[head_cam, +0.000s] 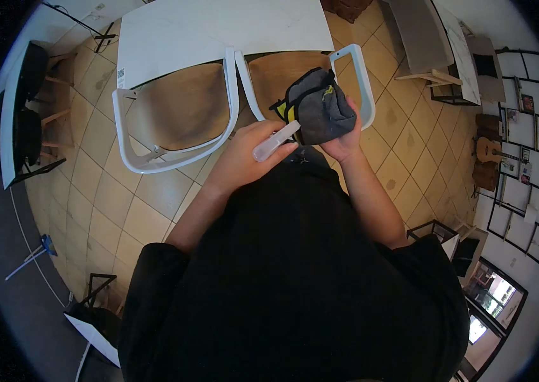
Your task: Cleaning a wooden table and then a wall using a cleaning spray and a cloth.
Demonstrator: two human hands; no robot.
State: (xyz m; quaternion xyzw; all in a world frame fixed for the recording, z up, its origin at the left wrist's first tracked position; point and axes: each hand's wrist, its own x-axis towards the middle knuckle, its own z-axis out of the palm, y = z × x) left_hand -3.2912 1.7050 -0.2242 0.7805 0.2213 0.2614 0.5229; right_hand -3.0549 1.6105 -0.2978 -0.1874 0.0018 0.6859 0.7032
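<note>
A small translucent plastic bottle (276, 141) lies in my left hand (245, 150), its narrow white end pointing up and right toward the cloth. My right hand (350, 136) holds a bunched gray cloth item (327, 112) with black edging and yellow patches, gripping it from its right and lower side. What kind of cloth item it is, I cannot tell. The left fingertips are close to its lower left edge; whether they touch it is unclear. Both hands are in front of my black shirt, near two chairs.
Ahead stands a white marble-patterned table (221, 24). Two chairs with white frames, a left one with a brown seat (183, 107) and a right one (365, 86), stand at its near edge. Farther off are more tables, a guitar (488, 150) and a black wall rack (534, 157).
</note>
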